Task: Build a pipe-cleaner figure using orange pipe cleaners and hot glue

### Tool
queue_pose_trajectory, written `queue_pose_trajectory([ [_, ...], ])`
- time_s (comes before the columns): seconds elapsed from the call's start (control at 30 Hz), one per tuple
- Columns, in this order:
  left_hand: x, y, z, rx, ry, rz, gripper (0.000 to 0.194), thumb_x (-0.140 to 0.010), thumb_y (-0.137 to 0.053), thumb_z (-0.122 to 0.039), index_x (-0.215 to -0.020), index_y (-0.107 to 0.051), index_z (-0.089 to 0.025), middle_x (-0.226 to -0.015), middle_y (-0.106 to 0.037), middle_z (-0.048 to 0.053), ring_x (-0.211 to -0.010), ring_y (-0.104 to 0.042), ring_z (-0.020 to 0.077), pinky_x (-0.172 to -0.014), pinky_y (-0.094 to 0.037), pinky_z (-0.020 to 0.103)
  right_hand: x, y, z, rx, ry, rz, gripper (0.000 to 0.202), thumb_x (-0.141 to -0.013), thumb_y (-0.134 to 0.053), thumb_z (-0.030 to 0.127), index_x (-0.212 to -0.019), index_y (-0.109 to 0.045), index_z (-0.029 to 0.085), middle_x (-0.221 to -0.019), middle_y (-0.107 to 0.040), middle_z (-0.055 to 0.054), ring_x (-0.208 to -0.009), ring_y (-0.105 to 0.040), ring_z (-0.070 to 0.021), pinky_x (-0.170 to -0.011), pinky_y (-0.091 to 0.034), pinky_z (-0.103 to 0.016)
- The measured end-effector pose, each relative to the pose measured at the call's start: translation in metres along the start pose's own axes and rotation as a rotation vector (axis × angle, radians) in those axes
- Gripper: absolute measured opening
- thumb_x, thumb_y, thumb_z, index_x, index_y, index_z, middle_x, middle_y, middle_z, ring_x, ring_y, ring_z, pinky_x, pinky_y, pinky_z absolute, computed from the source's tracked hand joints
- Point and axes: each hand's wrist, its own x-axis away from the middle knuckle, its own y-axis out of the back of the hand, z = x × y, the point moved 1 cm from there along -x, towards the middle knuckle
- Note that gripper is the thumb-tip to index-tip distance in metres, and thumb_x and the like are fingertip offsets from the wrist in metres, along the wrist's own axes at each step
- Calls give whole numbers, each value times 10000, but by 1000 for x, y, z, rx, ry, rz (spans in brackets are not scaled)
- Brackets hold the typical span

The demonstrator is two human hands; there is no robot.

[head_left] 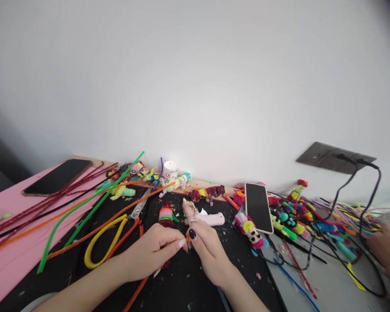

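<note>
My left hand (159, 249) and my right hand (209, 251) meet over the black work surface. Their fingertips are pinched together on a small piece of orange pipe cleaner (189, 238), mostly hidden by the fingers. Another orange pipe cleaner (137, 295) runs out below my left wrist; I cannot tell whether the two are joined. Just beyond my left hand lies a pink, green and red pipe-cleaner figure (165, 215). Past my right hand rests a pale pink glue gun (216, 219) with a crusted tip. Scissors (138, 211) with red-orange handles lie open to the left.
Long pipe cleaners (81, 225) stretch across the left side beside a dark phone (56, 177). A white-framed phone (259, 208) leans at right. Finished figures and a paper cup (170, 172) line the wall. Black cables (360, 216) hang from a socket; another person's hand (385, 249) reaches in.
</note>
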Motion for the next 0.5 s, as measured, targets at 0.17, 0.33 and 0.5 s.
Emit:
queue_pose_trajectory([
  [0.17, 1, 0, -3, 9, -16, 0, 378, -948, -357, -366, -783, -628, -160, -469, -457, -85, -403, -497, 78, -624, -427, 203, 0, 0, 3, 23, -17, 8, 399, -997, -251, 344, -667, -430, 206, -677, -464, -2, -666, -448, -162, -650, -343, -297],
  [0.33, 1, 1, -5, 19, -16, 9, 362, -947, -361, -348, -777, -621, -162, -457, -443, -90, -391, -488, 81, -617, -417, 209, 1, 0, 4, 44, -27, 11, 378, -990, -263, 314, -672, -437, 208, -683, -471, -5, -680, -455, -168, -647, -360, -295],
  [0.5, -1, 2, -8, 15, -59, -10, 336, -933, -383, -293, -727, -611, -157, -468, -448, -85, -412, -460, 80, -590, -397, 204, 0, -1, 4, 30, -14, 19, 351, -981, -285, 279, -669, -431, 209, -676, -468, 4, -658, -451, -156, -622, -356, -280],
])
